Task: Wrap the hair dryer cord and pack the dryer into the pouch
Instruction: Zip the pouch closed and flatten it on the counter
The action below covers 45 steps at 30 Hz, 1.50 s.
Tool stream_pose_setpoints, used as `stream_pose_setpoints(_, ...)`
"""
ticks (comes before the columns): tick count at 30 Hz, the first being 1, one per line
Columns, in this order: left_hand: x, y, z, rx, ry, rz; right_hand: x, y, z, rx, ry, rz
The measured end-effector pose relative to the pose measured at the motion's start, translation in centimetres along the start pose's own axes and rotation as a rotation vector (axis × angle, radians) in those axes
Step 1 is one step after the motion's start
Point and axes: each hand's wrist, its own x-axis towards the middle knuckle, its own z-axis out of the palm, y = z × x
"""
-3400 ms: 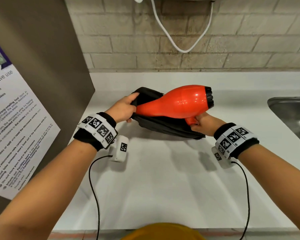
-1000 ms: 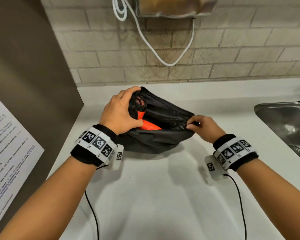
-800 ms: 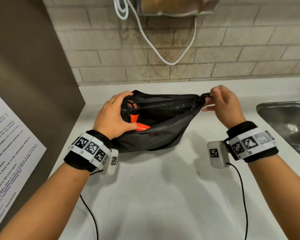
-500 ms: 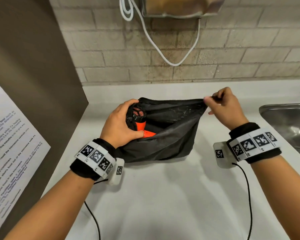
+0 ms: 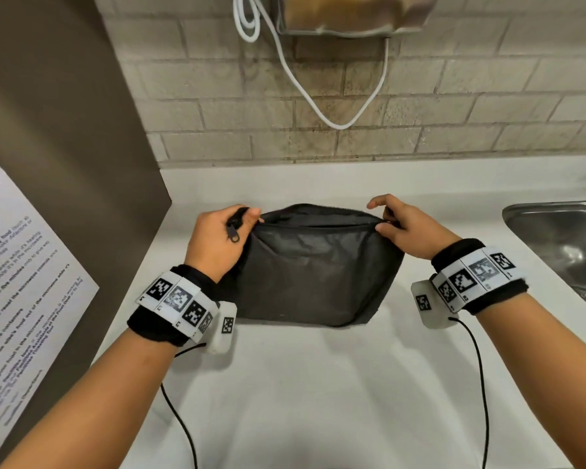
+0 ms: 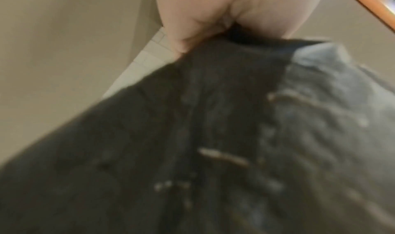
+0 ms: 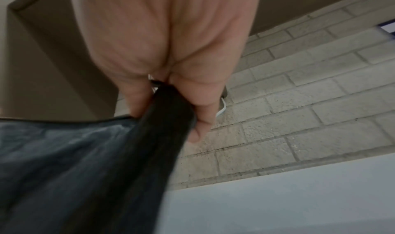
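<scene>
The black fabric pouch point(image 5: 315, 269) stands upright on the white counter point(image 5: 318, 384), held up by its two top corners. My left hand point(image 5: 217, 242) grips the left corner, with the zipper pull point(image 5: 233, 231) hanging over its fingers. My right hand point(image 5: 396, 228) pinches the right corner between thumb and fingers. The pouch mouth is a narrow slit along the top. The orange hair dryer is hidden inside; none of it shows. The left wrist view is filled by blurred pouch cloth point(image 6: 192, 144). In the right wrist view the fingers point(image 7: 200, 119) clamp a dark fold of the pouch point(image 7: 166, 112).
A brown cabinet side point(image 5: 65, 147) with a printed notice point(image 5: 21, 282) stands close on the left. A steel sink point(image 5: 565, 245) lies at the right. On the brick wall hangs a metal dispenser point(image 5: 352, 15) with a looping white cord point(image 5: 335, 120).
The dryer went fully into the pouch. My left hand came out of the opening and took the left corner; the pouch is now pulled taut and upright between both hands.
</scene>
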Motion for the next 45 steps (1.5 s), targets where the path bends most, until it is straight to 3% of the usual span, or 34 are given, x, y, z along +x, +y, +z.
stream_pose_setpoints(4,0.3,0.4,-0.7,-0.112,0.099,0.021,0.2,-0.3,-0.6,-0.118,-0.006,0.013)
stream_pose_setpoints(8,0.4,0.2,-1.2,-0.196,0.175,0.015,0.5,-0.3,-0.9,-0.059,0.243,-0.076)
stream_pose_setpoints(11,0.3,0.2,-1.4,-0.209,0.156,-0.013,0.4,-0.4,-1.5,-0.110,0.355,-0.144)
stream_pose_setpoints(14,0.1,1.0,-1.0,-0.206,0.070,-0.051,0.3,-0.5,-1.9,-0.248,0.311,-0.163)
stream_pose_setpoints(20,0.3,1.9,0.3,-0.292,0.017,-0.102,0.3,-3.7,-0.5,-0.549,-0.036,-0.108)
stream_pose_setpoints(22,0.4,1.8,0.5,-0.293,0.022,-0.104,0.8,-4.2,0.3,-0.544,-0.098,-0.097)
stream_pose_setpoints(30,1.0,0.2,-1.6,0.035,0.092,-0.084,2.0,-3.7,-0.5,-0.326,0.154,-0.136)
stream_pose_setpoints(37,1.2,0.4,-0.5,-0.015,0.113,-0.102,2.0,-4.7,1.6,-0.139,-0.037,-0.131)
stream_pose_setpoints(40,1.3,0.3,-1.0,-0.002,0.093,-0.120,2.5,-4.7,1.4,-0.202,0.136,-0.149)
stream_pose_setpoints(43,1.1,-0.1,-1.8,-0.212,-0.061,-0.159,2.7,-4.5,1.1,-0.236,0.269,-0.166)
stream_pose_setpoints(45,0.7,-0.2,-2.1,-0.350,-0.077,-0.189,2.7,-4.4,1.4,-0.247,0.281,-0.165)
